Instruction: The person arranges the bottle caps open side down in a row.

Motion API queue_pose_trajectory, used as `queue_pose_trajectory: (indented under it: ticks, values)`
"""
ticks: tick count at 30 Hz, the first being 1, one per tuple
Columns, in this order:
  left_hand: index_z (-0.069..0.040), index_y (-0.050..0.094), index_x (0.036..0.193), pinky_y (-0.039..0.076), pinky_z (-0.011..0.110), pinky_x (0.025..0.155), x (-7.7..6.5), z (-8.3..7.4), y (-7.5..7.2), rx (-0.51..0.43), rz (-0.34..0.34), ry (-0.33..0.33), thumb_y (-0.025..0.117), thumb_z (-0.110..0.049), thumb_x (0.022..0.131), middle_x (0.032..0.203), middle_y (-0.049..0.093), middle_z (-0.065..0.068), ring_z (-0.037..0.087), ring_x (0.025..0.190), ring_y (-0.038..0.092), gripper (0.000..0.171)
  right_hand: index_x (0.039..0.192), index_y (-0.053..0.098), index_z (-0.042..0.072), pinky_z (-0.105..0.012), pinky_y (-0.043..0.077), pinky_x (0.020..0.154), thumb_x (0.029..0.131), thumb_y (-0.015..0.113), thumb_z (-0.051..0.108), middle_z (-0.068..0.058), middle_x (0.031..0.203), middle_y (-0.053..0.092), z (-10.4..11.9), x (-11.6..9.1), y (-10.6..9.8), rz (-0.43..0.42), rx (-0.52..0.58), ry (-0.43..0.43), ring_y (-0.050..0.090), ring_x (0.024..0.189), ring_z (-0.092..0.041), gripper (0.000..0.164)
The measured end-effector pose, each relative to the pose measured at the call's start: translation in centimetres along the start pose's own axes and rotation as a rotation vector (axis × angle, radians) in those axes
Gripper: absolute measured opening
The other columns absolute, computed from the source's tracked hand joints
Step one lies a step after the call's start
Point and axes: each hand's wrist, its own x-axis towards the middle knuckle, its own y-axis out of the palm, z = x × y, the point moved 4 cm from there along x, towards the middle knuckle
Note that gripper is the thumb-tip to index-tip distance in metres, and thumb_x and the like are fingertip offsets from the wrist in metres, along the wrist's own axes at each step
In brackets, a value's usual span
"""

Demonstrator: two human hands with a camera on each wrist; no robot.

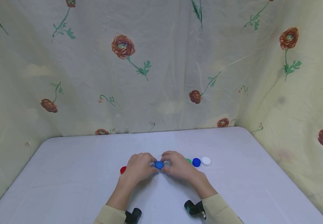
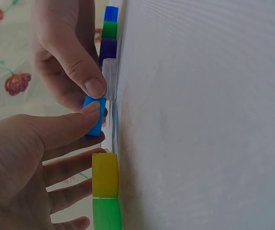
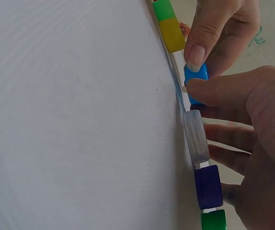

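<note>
A light blue bottle cap (image 1: pixel 159 165) is at the middle of the table, between both hands. My left hand (image 1: pixel 140 167) pinches it from the left with thumb and fingers, and my right hand (image 1: pixel 179 165) pinches it from the right. Whether it touches the cloth cannot be told. Beside the left hand's fingers stand a yellow cap (image 2: pixel 105 175) and a light green cap (image 2: pixel 107 214). By the right hand's fingers are a clear cap (image 3: pixel 196 136) and a dark purple-blue cap (image 3: pixel 208 187). The hands hide several caps in the head view.
A red cap (image 1: pixel 123 170) lies at the row's left end. Toward the right end come a green cap (image 3: pixel 213 220), a blue cap (image 2: pixel 111 13) and a white cap (image 1: pixel 206 161). A white cloth covers the table (image 1: pixel 74 174); a flowered curtain (image 1: pixel 161 68) hangs behind.
</note>
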Motion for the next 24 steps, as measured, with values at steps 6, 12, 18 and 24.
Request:
queue_pose_trajectory:
  ticks: [6, 12, 18, 24]
  values:
    - [-0.014, 0.077, 0.111, 0.050, 0.048, 0.096, -0.03, -0.02, -0.02, 0.010, 0.011, -0.005, 0.080, -0.031, 0.083, 0.113, 0.074, 0.004, 0.026, 0.110, 0.067, 0.033, 0.110, 0.074, 0.012, -0.052, 0.039, 0.114, 0.089, 0.072, 0.023, -0.009, 0.138, 0.061, -0.03, 0.06, 0.19, -0.004, -0.007, 0.015, 0.050, 0.137, -0.033, 0.024]
    - [-0.014, 0.075, 0.114, 0.049, 0.050, 0.098, -0.12, -0.06, 0.04, 0.001, 0.036, -0.027, 0.080, -0.030, 0.083, 0.117, 0.071, 0.005, 0.026, 0.113, 0.065, 0.035, 0.111, 0.074, 0.013, -0.052, 0.040, 0.113, 0.090, 0.072, 0.024, -0.008, 0.139, 0.061, -0.03, -0.06, 0.27, -0.012, -0.015, 0.037, 0.050, 0.137, -0.032, 0.024]
    - [-0.015, 0.075, 0.115, 0.049, 0.050, 0.097, -0.26, -0.11, 0.07, -0.015, 0.043, -0.041, 0.080, -0.031, 0.083, 0.120, 0.069, 0.005, 0.027, 0.114, 0.064, 0.036, 0.110, 0.074, 0.015, -0.053, 0.040, 0.113, 0.090, 0.072, 0.025, -0.007, 0.141, 0.060, 0.07, -0.24, 0.21, -0.015, -0.022, 0.053, 0.049, 0.138, -0.031, 0.022]
    - [-0.016, 0.075, 0.114, 0.050, 0.049, 0.097, -0.24, 0.00, 0.16, -0.018, 0.039, -0.039, 0.080, -0.032, 0.083, 0.120, 0.070, 0.004, 0.026, 0.113, 0.064, 0.036, 0.111, 0.073, 0.015, -0.053, 0.040, 0.113, 0.090, 0.072, 0.026, -0.007, 0.141, 0.060, 0.20, -0.32, 0.25, -0.007, -0.021, 0.063, 0.048, 0.139, -0.031, 0.023]
